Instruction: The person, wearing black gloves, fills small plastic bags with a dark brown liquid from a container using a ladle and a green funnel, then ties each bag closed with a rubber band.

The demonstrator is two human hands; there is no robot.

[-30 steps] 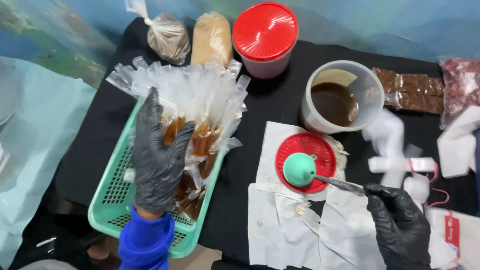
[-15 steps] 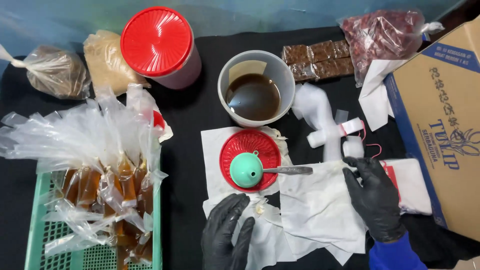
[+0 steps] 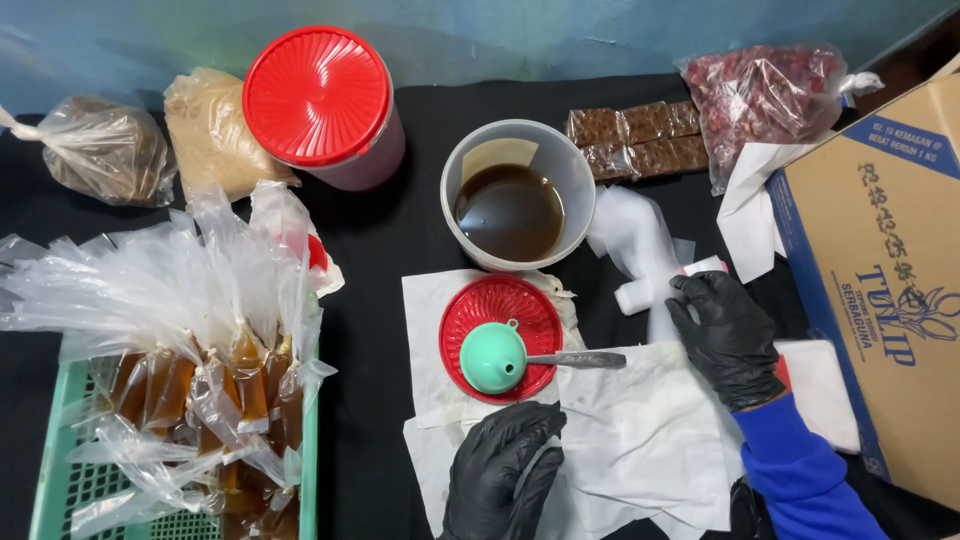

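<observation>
Pictured from above, on a black-covered table [image 3: 390, 250]: at far left, a green basket [image 3: 60, 470] packed with clear bags of brown liquid [image 3: 200, 390]; at far right, a cardboard box [image 3: 880, 290]. Centre, an uncovered tub of dark liquid [image 3: 515, 205], likely to spill if knocked by a sleeve. Below it, a red lid [image 3: 500, 335] bearing 1 green funnel [image 3: 492, 357] and a spoon [image 3: 585, 359]. Right hand [image 3: 725, 335], black-gloved, fingers curled loosely over a roll of white plastic [image 3: 650, 285]; whether gripping or merely resting, impossible to tell. Left hand [image 3: 500, 475], fingers bent, pressing crumpled, thin white paper [image 3: 640, 440] just below the lid.
</observation>
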